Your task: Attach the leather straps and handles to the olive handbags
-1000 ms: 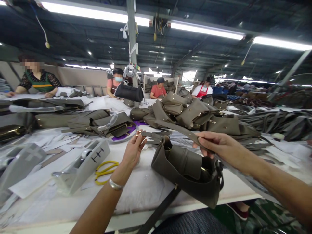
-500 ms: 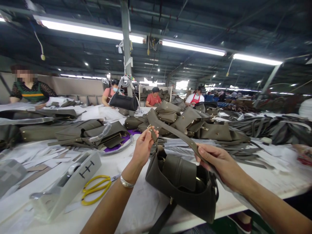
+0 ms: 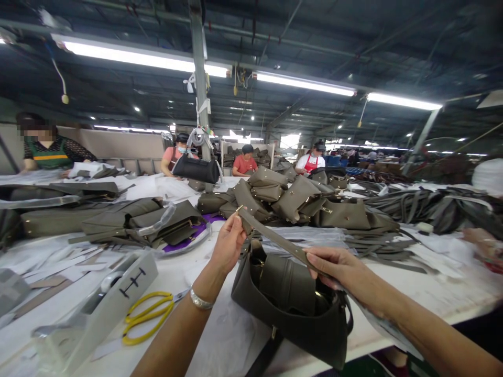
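Note:
A dark olive handbag point(image 3: 291, 314) stands near the front edge of the white table, its top open and a flap folded inside. Above it an olive strap point(image 3: 275, 238) runs between my hands. My left hand point(image 3: 229, 243) pinches the strap's end beside a small gold metal piece point(image 3: 239, 209). Thumb and fingers of my right hand point(image 3: 334, 267) close on the strap farther along, over the bag's right side. A wrapped length of strap hangs below my right wrist.
Yellow-handled scissors point(image 3: 148, 317) and a white tape dispenser point(image 3: 98, 309) lie left of my left forearm. Olive bags point(image 3: 298, 199) are heaped behind the handbag, loose straps point(image 3: 424, 207) at right. Several people work across the table point(image 3: 393, 293); another person's hand point(image 3: 481, 243) shows at far right.
My right hand has moved slightly left and down. The strap, which looped upward before, now stretches straight to my left hand, its end by the gold piece.

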`<state>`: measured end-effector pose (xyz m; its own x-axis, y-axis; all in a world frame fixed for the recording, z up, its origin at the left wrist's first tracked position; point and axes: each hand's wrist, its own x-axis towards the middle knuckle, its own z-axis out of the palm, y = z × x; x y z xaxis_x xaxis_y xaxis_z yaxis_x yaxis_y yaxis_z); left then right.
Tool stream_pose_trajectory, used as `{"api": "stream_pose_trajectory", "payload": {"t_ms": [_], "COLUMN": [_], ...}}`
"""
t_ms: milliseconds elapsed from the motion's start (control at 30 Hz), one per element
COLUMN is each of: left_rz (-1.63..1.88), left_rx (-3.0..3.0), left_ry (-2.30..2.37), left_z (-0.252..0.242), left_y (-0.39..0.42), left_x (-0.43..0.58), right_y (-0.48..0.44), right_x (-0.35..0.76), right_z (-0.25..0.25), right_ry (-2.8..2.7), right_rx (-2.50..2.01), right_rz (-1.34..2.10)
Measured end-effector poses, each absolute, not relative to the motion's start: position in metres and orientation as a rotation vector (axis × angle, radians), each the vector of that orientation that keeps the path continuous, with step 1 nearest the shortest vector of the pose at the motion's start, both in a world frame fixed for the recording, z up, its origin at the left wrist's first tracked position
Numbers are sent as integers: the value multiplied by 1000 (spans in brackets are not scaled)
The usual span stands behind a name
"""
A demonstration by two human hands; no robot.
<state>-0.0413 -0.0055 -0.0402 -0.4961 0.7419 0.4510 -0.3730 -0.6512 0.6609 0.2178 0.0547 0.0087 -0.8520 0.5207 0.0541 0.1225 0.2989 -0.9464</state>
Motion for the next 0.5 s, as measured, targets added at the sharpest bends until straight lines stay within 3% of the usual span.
{"api": "stream_pose_trajectory", "payload": {"t_ms": [500], "left_rz": [1901], "left_rx": [1194], "left_ry": [757], "left_z": [-36], "left_y": [-11], "left_x": [-18], "right_y": [52], "right_x": [178], "right_z": [24], "right_ry": [-2194], "right_rx": [-621], "right_rz": [1824]}}
